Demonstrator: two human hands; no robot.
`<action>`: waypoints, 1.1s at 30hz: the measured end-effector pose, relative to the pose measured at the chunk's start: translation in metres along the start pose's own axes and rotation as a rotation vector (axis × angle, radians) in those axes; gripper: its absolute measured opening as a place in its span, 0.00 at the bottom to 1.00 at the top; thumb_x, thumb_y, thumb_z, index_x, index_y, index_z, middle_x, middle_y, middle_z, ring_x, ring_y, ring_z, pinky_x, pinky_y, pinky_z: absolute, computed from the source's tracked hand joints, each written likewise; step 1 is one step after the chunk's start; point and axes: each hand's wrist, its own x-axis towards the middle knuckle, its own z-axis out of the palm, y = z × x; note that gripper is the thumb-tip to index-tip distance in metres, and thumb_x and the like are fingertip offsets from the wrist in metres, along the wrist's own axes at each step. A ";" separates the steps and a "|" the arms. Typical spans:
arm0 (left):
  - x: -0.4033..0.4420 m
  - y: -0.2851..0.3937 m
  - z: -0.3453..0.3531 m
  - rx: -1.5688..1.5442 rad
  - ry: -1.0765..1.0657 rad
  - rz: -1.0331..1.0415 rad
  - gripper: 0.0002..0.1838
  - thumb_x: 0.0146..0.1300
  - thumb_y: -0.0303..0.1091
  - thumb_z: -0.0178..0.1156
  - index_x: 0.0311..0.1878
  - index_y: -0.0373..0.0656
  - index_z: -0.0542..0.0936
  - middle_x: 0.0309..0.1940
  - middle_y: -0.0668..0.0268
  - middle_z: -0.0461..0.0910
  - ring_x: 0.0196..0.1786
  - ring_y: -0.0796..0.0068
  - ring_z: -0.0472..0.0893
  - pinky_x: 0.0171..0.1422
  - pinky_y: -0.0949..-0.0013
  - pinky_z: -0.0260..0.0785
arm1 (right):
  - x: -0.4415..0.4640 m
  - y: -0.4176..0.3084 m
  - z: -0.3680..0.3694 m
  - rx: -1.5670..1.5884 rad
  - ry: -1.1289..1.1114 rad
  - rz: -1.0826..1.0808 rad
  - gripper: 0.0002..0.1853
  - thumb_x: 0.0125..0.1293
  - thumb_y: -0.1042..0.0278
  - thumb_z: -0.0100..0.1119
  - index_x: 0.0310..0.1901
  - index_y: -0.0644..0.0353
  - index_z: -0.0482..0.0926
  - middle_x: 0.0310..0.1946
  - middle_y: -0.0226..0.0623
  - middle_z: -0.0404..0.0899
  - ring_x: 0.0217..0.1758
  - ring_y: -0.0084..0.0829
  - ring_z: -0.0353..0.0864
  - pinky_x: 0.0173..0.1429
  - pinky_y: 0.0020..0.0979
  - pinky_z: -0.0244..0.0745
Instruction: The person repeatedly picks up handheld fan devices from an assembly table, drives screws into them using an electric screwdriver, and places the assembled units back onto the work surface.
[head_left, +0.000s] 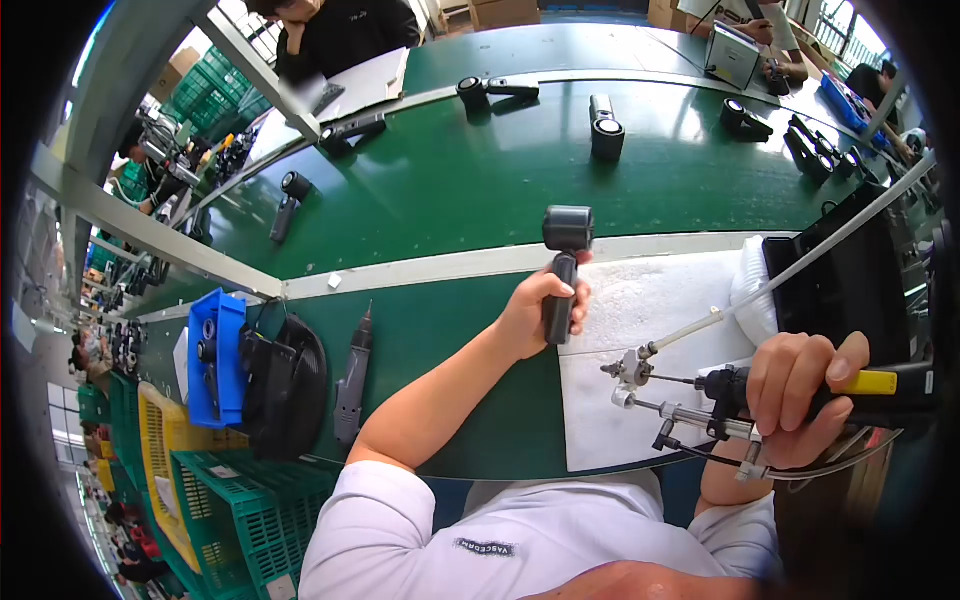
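Observation:
My left hand [543, 308] is closed around the handle of a dark grey hair dryer [568, 230]. The dryer stands upright in it, its round head at the top, above the near bench. On the right, my right hand [795, 398] grips the body of a black electric screwdriver [890, 385] with a yellow label. Its thin bit points left, towards a small metal screw-feed fitting [630, 370]. Metal rods and hoses run alongside the screwdriver. Beneath both lies a white foam sheet [610, 420]. Another grey electric screwdriver [353, 385] rests on the bench at my left.
Several hair dryers [606, 130] are spread over the green conveyor [430, 190] ahead. At left are a blue bin [232, 340], a black bag [290, 390] and green crates [270, 520]. A black box [850, 270] stands at right. Other people sit across the conveyor.

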 end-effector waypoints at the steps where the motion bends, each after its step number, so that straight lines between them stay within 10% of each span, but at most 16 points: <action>1: 0.001 0.014 0.001 0.218 0.167 0.070 0.35 0.53 0.26 0.53 0.68 0.42 0.63 0.38 0.63 0.73 0.34 0.72 0.75 0.38 0.64 0.73 | 0.001 -0.003 0.000 -0.029 0.016 0.047 0.17 0.68 0.54 0.62 0.42 0.54 0.66 0.15 0.24 0.67 0.13 0.19 0.66 0.17 0.20 0.61; 5: 0.032 0.062 -0.042 1.275 0.577 0.546 0.37 0.48 0.24 0.61 0.67 0.34 0.68 0.42 0.58 0.79 0.38 0.69 0.79 0.45 0.64 0.76 | -0.006 0.015 -0.013 -0.015 0.047 0.200 0.18 0.62 0.65 0.70 0.43 0.58 0.68 0.15 0.27 0.67 0.13 0.18 0.64 0.17 0.20 0.57; 9: 0.057 0.121 -0.090 1.651 0.990 0.676 0.34 0.48 0.30 0.60 0.64 0.37 0.71 0.44 0.48 0.82 0.48 0.50 0.82 0.55 0.59 0.75 | -0.006 0.036 -0.033 -0.242 0.006 0.220 0.19 0.62 0.64 0.70 0.46 0.62 0.71 0.16 0.30 0.69 0.14 0.20 0.67 0.18 0.20 0.59; 11: 0.065 0.146 -0.108 1.851 1.217 0.586 0.34 0.49 0.30 0.60 0.64 0.40 0.71 0.46 0.49 0.82 0.51 0.46 0.79 0.59 0.55 0.73 | -0.005 0.039 -0.036 -0.209 0.091 0.298 0.19 0.55 0.81 0.67 0.49 0.72 0.75 0.23 0.32 0.77 0.23 0.19 0.75 0.27 0.20 0.71; 17: 0.116 0.150 -0.090 2.088 1.336 0.783 0.35 0.49 0.36 0.62 0.65 0.41 0.70 0.67 0.49 0.66 0.72 0.48 0.61 0.77 0.52 0.51 | -0.001 0.034 -0.048 -0.185 0.118 0.303 0.22 0.55 0.79 0.68 0.52 0.73 0.75 0.27 0.34 0.79 0.28 0.20 0.78 0.32 0.21 0.74; 21: 0.187 0.101 -0.063 1.795 0.854 0.698 0.45 0.47 0.50 0.70 0.66 0.37 0.68 0.65 0.49 0.68 0.73 0.49 0.60 0.78 0.56 0.52 | -0.004 0.034 -0.049 -0.237 0.164 0.300 0.22 0.53 0.80 0.68 0.50 0.73 0.76 0.25 0.33 0.78 0.26 0.19 0.78 0.30 0.20 0.72; 25: 0.227 0.061 -0.038 1.839 1.185 0.482 0.47 0.45 0.62 0.70 0.65 0.42 0.71 0.64 0.56 0.70 0.71 0.60 0.64 0.78 0.56 0.49 | -0.007 0.029 -0.039 -0.233 0.201 0.344 0.20 0.51 0.80 0.68 0.47 0.71 0.75 0.24 0.32 0.78 0.24 0.18 0.77 0.27 0.19 0.72; 33: 0.190 0.068 -0.055 1.329 0.926 0.976 0.30 0.46 0.43 0.75 0.51 0.40 0.77 0.53 0.61 0.76 0.56 0.61 0.75 0.64 0.61 0.66 | -0.021 0.023 -0.030 -0.246 0.068 0.268 0.19 0.56 0.84 0.64 0.50 0.67 0.73 0.21 0.28 0.73 0.17 0.17 0.70 0.24 0.19 0.69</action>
